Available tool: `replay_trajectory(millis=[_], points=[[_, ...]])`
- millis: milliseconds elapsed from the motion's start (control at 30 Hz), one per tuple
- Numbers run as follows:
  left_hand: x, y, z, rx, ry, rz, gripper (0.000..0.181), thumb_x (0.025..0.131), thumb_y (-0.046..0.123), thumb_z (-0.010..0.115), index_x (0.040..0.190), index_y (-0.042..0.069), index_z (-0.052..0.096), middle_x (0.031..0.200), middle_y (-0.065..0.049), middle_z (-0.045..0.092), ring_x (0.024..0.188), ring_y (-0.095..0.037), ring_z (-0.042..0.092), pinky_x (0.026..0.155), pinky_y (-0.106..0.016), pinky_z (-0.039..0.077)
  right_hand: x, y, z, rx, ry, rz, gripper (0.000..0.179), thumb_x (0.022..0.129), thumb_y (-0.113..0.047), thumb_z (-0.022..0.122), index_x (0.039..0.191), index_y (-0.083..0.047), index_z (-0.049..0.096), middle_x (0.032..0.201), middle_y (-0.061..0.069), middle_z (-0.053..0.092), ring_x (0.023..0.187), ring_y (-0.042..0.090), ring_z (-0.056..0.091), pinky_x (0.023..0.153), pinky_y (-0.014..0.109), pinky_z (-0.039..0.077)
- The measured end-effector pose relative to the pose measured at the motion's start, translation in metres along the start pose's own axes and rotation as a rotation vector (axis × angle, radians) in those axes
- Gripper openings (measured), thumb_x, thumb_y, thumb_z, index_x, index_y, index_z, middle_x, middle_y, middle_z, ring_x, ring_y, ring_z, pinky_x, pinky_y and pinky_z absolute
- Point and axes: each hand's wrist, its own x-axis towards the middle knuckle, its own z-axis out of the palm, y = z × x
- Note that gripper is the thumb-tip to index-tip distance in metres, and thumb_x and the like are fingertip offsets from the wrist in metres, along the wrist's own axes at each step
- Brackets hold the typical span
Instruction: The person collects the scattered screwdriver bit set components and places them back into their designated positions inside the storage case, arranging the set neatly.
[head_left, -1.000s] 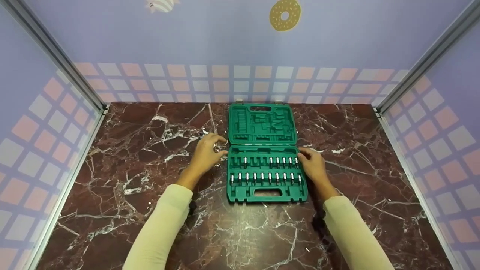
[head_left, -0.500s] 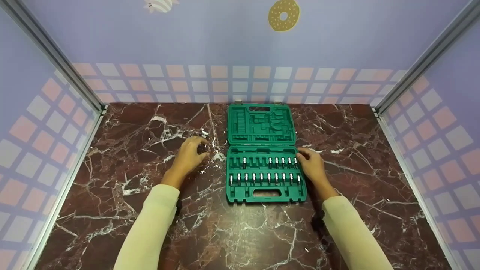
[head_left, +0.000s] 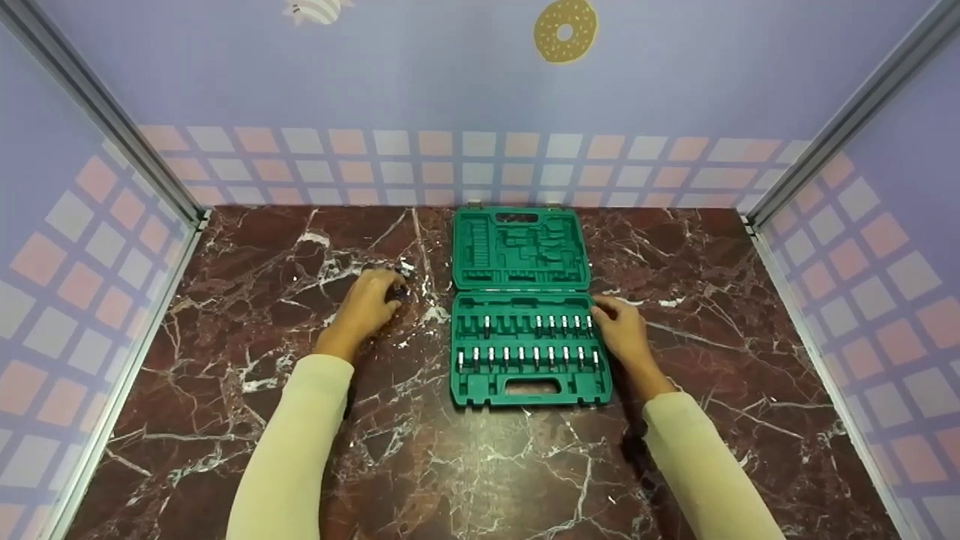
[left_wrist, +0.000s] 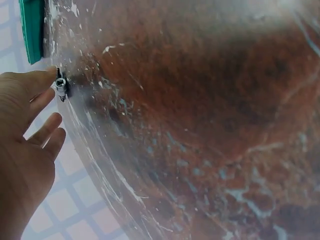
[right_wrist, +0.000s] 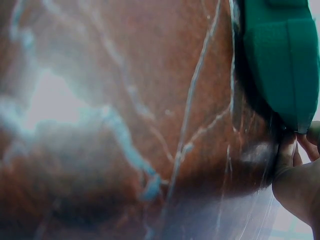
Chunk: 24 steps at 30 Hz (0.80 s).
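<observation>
A green tool case (head_left: 472, 384) lies unfolded on the marbled table, its lower tray holding two rows of silver socket bits (head_left: 536, 355). Some slots in the upper row are bare. The right hand (head_left: 621, 328) holds the case's right edge near the hinge; in the right wrist view its fingers (right_wrist: 295, 175) meet the case side (right_wrist: 280, 65), with fingertips partly hidden. Left of the case, the left hand (head_left: 367, 304) is low over the table, fingers loosely bent. In the left wrist view, a small metal socket bit (left_wrist: 61, 86) is at this hand's fingertips (left_wrist: 50, 74).
The reddish-brown marbled table (head_left: 225, 360) is bounded by a patterned back wall (head_left: 480, 90) and side walls. The case lid (head_left: 520, 247), with its moulded recesses, lies back close to the rear wall.
The left hand has moved left from beside the case to lower over the table, where it sits near the socket bit. The right hand has stayed at the case edge.
</observation>
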Motion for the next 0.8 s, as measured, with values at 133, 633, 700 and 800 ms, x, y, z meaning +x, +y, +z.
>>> replay_trajectory(millis=[133,633,700,800], points=[[0.0009,-0.0016,0.0009,0.028,0.006,0.009,0.035,0.091,0.001,0.074,0.125,0.001,0.069,0.138,-0.022,0.063,0.133,-0.04,0.052,0.118,-0.051,0.04,0.0003,0.0001,-0.0004,-0.005,-0.007,0.001,0.031,0.102,-0.016,0.065,0.13,-0.002,0.07,0.133,0.021,0.068,0.124,0.037,0.063,0.106,0.051,0.048],[0.0079,-0.0034,0.0051,0.188,0.135,0.117,0.026,0.087,-0.015,0.059,0.107,-0.004,0.072,0.114,-0.021,0.068,0.106,-0.043,0.059,0.101,-0.05,0.05,-0.0002,0.0027,0.0005,0.011,0.0,-0.018,0.03,0.103,-0.014,0.064,0.129,-0.002,0.071,0.132,0.021,0.068,0.122,0.037,0.064,0.103,0.051,0.05],[0.0081,-0.0039,0.0048,0.198,0.131,0.11,0.024,0.088,-0.014,0.06,0.105,-0.004,0.073,0.112,-0.021,0.067,0.106,-0.043,0.058,0.101,-0.05,0.05,-0.0001,0.0027,0.0008,0.017,0.001,-0.02,0.03,0.102,-0.014,0.064,0.129,-0.002,0.07,0.132,0.021,0.068,0.121,0.036,0.064,0.103,0.051,0.05],[0.008,-0.0046,0.0033,0.216,0.115,0.096,0.021,0.089,-0.011,0.061,0.103,-0.003,0.074,0.11,-0.02,0.066,0.106,-0.043,0.058,0.1,-0.051,0.051,0.0002,0.0027,0.0011,0.021,0.0,-0.02,0.03,0.102,-0.014,0.065,0.129,-0.002,0.07,0.132,0.021,0.068,0.121,0.036,0.064,0.103,0.051,0.05]])
